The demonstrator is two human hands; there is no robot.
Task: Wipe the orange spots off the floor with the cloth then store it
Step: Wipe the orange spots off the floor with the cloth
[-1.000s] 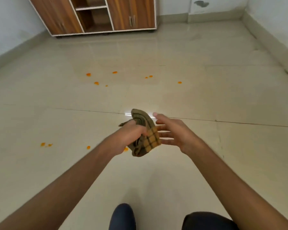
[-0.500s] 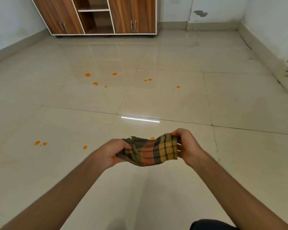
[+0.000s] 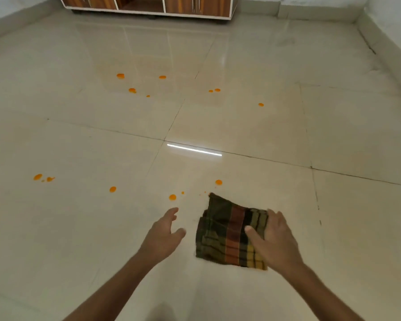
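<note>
The plaid cloth [image 3: 227, 235] lies folded flat on the tiled floor [image 3: 252, 117], low and right of centre in the view. It is checked in dark green, brown, rust orange and yellow, with rumpled folds along its left side. Its right edge is hidden under the right hand [image 3: 272, 239], which presses down on it with the palm, fingers spread flat and the thumb laid across the yellow and black stripes; this grip is a flat press, not a clamp. The left hand [image 3: 163, 235] hovers just beside the cloth's left edge, apart from it, fingers loosely spread and holding nothing; its outline is slightly blurred.

Orange spots dot the floor. The nearest ones [image 3: 172, 197] sit just beyond the cloth's far corner, with another [image 3: 218, 182] a little further on and tiny specks between them. More lie to the left [image 3: 38, 177], and a scattered group [image 3: 132, 90] lies well apart towards the far wall.

At the top edge a wooden cabinet [image 3: 195, 6] with white trim is cut off, so only its base shows. Both forearms run out of the bottom of the frame.
</note>
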